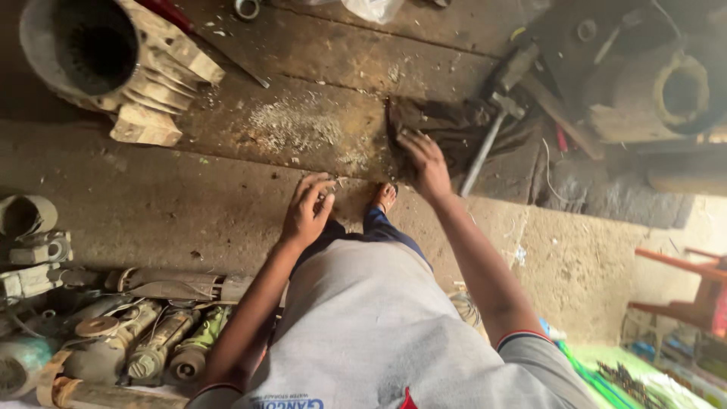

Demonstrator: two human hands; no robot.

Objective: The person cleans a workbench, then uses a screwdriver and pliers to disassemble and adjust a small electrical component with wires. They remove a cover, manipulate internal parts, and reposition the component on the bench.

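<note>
Fingers (413, 144) of the right hand (425, 165) lie spread and flat on a dark rag (447, 125), pressing its near edge against the wooden table (318, 83). The left hand (307, 210) hangs just this side of the rag, over the table's front edge, its fingers (322, 187) curled together; whether they pinch some small thing I cannot tell.

The rag looks soft, limp and greasy, so by my judgement it is light, will fold and drag rather than lift as one piece, and is best bunched at the near edge where the right hand rests. It may slide on the gritty boards.

Just beyond the rag lies a hammer (492, 129), its handle slanting across the cloth; that looks heavy and stiff. Far left of the rag stands a finned motor housing (113, 60), well apart. A patch of pale dust (291, 125) lies between them.

The table is rough, stained planking. Below the rag is a concrete floor (151, 204), with a bare foot (384, 197) near the table edge. Left of that, old motor parts (144, 341) are heaped on the floor; to the far right stands a red chair (697, 288).
</note>
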